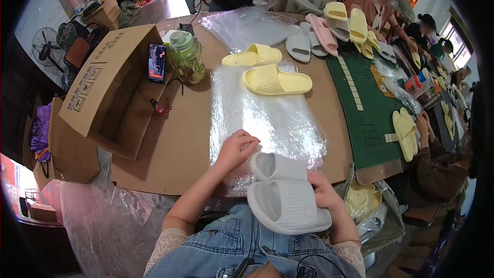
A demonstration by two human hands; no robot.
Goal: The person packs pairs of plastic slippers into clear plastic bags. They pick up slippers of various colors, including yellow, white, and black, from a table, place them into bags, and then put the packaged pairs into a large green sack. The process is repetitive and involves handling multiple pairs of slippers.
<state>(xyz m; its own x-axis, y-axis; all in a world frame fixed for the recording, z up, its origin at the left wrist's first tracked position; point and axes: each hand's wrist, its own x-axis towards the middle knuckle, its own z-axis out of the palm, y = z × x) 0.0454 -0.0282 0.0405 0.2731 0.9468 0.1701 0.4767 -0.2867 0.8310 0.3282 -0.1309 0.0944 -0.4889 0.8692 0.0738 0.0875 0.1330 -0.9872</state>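
My right hand [324,191] grips a pair of light grey slippers [290,198] by their toe ends, close in front of my body. The two slippers lie side by side with ribbed straps up. My left hand [239,149] is just left of them, over a stack of clear plastic bags [267,118], its fingers drawn together; what they pinch, if anything, cannot be made out. At the far end of the stack lies a pale yellow slipper [278,80], with another yellow slipper [252,55] behind it.
An open cardboard box [110,67] stands left, with a phone [157,63] against it and a green-lidded jar [187,56] beside it. Grey, pink and yellow slippers line the back right by a green mat [355,108]. Several people sit or stand around; yellow slippers [363,198] fill a bag below right.
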